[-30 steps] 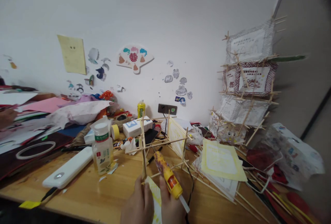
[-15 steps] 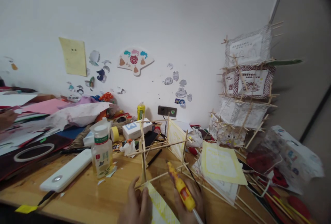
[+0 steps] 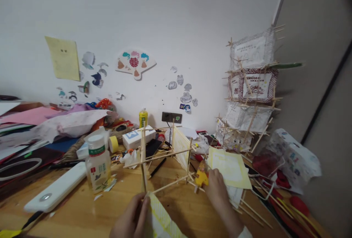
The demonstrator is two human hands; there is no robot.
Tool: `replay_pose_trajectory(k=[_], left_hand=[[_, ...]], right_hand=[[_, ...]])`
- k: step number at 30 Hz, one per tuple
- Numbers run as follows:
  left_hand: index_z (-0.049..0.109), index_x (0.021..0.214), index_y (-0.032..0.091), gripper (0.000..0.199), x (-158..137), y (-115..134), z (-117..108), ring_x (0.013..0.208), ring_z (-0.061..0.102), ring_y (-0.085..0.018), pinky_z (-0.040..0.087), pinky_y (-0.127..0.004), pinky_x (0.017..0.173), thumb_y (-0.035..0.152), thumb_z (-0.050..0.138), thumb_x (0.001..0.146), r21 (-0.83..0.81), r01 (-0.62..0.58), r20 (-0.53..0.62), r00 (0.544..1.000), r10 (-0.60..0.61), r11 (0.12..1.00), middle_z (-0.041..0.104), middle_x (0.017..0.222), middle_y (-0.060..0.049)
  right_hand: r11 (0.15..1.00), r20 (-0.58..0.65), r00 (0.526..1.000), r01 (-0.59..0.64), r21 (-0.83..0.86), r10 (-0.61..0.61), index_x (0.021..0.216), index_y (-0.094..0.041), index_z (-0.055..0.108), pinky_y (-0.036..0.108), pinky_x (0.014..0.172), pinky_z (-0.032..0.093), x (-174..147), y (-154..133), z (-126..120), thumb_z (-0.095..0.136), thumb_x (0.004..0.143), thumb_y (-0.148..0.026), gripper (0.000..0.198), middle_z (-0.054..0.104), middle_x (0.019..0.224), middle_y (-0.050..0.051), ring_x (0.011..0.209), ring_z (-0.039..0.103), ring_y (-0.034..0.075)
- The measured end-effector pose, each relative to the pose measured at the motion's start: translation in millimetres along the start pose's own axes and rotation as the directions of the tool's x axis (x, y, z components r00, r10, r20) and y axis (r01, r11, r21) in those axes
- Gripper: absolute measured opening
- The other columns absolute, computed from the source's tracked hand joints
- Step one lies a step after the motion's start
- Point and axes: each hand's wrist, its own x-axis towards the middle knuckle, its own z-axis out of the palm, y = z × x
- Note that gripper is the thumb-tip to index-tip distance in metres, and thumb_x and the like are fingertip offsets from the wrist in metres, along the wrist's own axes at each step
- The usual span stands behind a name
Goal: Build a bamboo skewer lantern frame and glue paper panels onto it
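My left hand (image 3: 133, 210) is closed at the lower middle, thumb and fingers pinching the top corner of a yellow-striped paper (image 3: 163, 218) against the near corner of a wooden stick frame (image 3: 165, 154). The frame stands upright on the table, with a yellow-edged paper panel (image 3: 181, 146) on its far right side. To the right of the frame, my right hand (image 3: 217, 186) is closed around a yellow glue gun (image 3: 202, 177), held low near the tabletop. My right fingertips are partly hidden behind the hand.
Left of the frame stand a clear bottle (image 3: 98, 166) and a white power bank (image 3: 56, 186). Another yellow-edged sheet (image 3: 229, 166) lies right of my right hand. A tall stick-and-paper tower (image 3: 251, 88) stands against the wall, beside a plastic bag (image 3: 291, 153). Papers (image 3: 68, 124) pile up at left.
My right hand has moved away from the striped paper, forward and right, carrying the glue gun to beside the frame. My left hand keeps its pinch. The view has turned slightly right.
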Motion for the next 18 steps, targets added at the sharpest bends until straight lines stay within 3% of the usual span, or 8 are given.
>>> replay_pose_trajectory(k=[4,8,12,14,15,18], left_hand=[[0.063,0.086,0.024,0.034,9,1,-1,0.065,0.069,-0.018,0.055,-0.023,0.056,0.052,0.045,0.083,0.094,0.053,-0.049,0.998,-0.048,0.994,0.073,0.076,-0.001],[0.063,0.085,0.024,0.035,12,-2,-2,0.067,0.068,-0.019,0.055,-0.026,0.056,0.054,0.045,0.081,0.137,0.094,-0.069,0.994,-0.085,0.986,0.073,0.077,-0.002],[0.063,0.086,0.022,0.041,14,-5,-3,0.072,0.068,-0.021,0.056,-0.029,0.063,0.058,0.047,0.078,0.014,0.117,-0.076,0.99,-0.115,0.993,0.073,0.082,-0.005],[0.063,0.085,0.02,0.043,15,-1,-2,0.073,0.067,-0.021,0.055,-0.03,0.065,0.059,0.049,0.077,-0.083,0.128,-0.107,0.985,-0.137,0.988,0.072,0.082,-0.005],[0.063,0.085,0.019,0.043,15,3,-2,0.073,0.066,-0.021,0.055,-0.03,0.066,0.059,0.05,0.076,-0.125,0.134,-0.121,0.981,-0.149,0.983,0.071,0.082,-0.005],[0.063,0.086,0.018,0.043,16,15,-3,0.075,0.065,-0.021,0.054,-0.03,0.067,0.059,0.053,0.076,-0.23,0.16,-0.162,0.966,-0.199,0.96,0.07,0.081,-0.005]], right_hand=[[0.997,0.078,0.997,0.008,0.071,-0.013,0.089,-0.018,0.064,0.029,0.078,0.042,-3,-2,13,0.063,0.069,-0.011,0.022,0.063,0.092,0.01,0.089,0.059,0.024],[0.993,0.092,0.995,0.017,0.121,-0.028,0.093,-0.014,0.066,0.032,0.082,0.043,-6,-1,12,0.069,0.066,-0.019,0.028,0.063,0.095,0.013,0.094,0.058,0.028],[0.96,-0.01,0.997,0.078,0.269,-0.078,0.095,-0.016,0.065,0.036,0.088,0.042,-11,-6,-2,0.062,0.067,-0.012,0.028,0.062,0.099,0.012,0.099,0.056,0.027],[0.859,-0.045,0.991,0.135,0.494,-0.13,0.09,-0.018,0.066,0.037,0.086,0.044,-21,-12,-13,0.059,0.071,-0.015,0.02,0.064,0.096,0.01,0.095,0.059,0.025],[0.763,-0.014,0.986,0.14,0.631,-0.169,0.091,-0.018,0.066,0.037,0.083,0.046,-27,-16,-19,0.058,0.074,-0.019,0.018,0.065,0.094,0.009,0.092,0.06,0.024],[0.424,0.221,0.919,-0.066,0.903,-0.327,0.091,-0.019,0.066,0.032,0.071,0.051,-46,-29,-33,0.061,0.078,-0.035,0.021,0.069,0.085,0.005,0.078,0.065,0.02]])
